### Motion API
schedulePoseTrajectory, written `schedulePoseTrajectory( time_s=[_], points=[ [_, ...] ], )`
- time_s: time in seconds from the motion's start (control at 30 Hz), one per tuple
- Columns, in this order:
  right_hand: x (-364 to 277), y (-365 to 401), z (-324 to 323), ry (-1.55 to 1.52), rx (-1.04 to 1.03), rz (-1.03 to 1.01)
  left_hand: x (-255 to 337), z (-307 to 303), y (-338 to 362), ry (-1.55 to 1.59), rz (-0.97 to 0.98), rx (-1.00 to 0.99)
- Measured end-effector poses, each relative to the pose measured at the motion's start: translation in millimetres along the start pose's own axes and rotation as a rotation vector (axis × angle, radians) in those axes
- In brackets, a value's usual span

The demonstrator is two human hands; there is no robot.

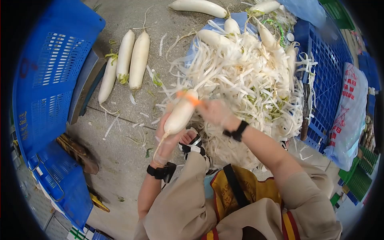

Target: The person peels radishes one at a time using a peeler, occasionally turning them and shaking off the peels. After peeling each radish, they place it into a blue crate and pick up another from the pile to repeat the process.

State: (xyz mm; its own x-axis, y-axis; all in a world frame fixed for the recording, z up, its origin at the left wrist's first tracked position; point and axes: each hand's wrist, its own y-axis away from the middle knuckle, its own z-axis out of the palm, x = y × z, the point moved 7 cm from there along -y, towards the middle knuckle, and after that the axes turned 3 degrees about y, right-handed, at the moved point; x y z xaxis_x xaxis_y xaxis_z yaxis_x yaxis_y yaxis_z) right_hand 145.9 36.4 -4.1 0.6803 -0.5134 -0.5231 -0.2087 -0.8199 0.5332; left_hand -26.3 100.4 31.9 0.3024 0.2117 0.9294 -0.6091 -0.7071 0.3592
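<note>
A white radish [182,113] lies in my left hand [167,140], whose fingers wrap round it from below. The radish's thin root hangs toward my left wrist. My right hand [218,113], in a thin clear glove and blurred by motion, is closed on an orange peeler [189,98] at the radish's upper end. Beyond and beside both hands is a large heap of white peel strips [244,80]. Several whole radishes lie on or around the heap, one of them a long radish [198,7] at the top.
Three radishes [139,60] lie on the grey floor [120,148] at the left. Blue crates [60,52] stand along the left edge. Another blue crate [322,86] and a printed plastic bag [346,116] are at the right. My foot [192,143] is just below the radish.
</note>
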Motion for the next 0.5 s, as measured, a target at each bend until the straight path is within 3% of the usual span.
schedulePoseTrajectory(
  time_s=[0.03,0.1,0.17,0.23,0.3,0.33,0.37,0.4,0.5],
  points=[
    [38.1,-21.7,12.1,0.005,0.007,0.199,-2.0,-0.2,0.4,0.037,-0.048,-0.025],
    [50.7,-26.5,11.3,0.047,0.063,0.18,-11.1,-0.9,0.5,0.069,-0.097,-0.053],
    [31.8,-21.2,6.4,0.071,0.055,0.123,-9.2,-7.1,-3.3,-0.076,0.168,0.032],
    [-1.8,18.1,3.2,0.053,-0.019,0.092,-11.2,-6.8,1.7,0.028,0.063,0.039],
    [-51.1,51.3,-12.5,-0.162,0.023,-0.311,-16.5,-6.4,-1.6,0.125,-0.033,0.03],
    [-30.6,37.4,-0.5,-0.151,-0.023,-0.094,-8.8,-7.1,-3.6,-0.079,0.12,-0.019],
    [0.1,13.6,15.9,-0.063,-0.022,-0.013,0.3,-3.4,-1.5,-0.279,0.276,-0.065],
    [32.7,-14.5,25.7,0.036,-0.013,0.056,-6.0,1.3,-0.9,-0.015,-0.008,-0.158],
    [75.0,-40.7,33.0,0.114,0.003,0.101,-10.4,-4.3,1.2,-0.243,0.145,-0.062]
  ],
)
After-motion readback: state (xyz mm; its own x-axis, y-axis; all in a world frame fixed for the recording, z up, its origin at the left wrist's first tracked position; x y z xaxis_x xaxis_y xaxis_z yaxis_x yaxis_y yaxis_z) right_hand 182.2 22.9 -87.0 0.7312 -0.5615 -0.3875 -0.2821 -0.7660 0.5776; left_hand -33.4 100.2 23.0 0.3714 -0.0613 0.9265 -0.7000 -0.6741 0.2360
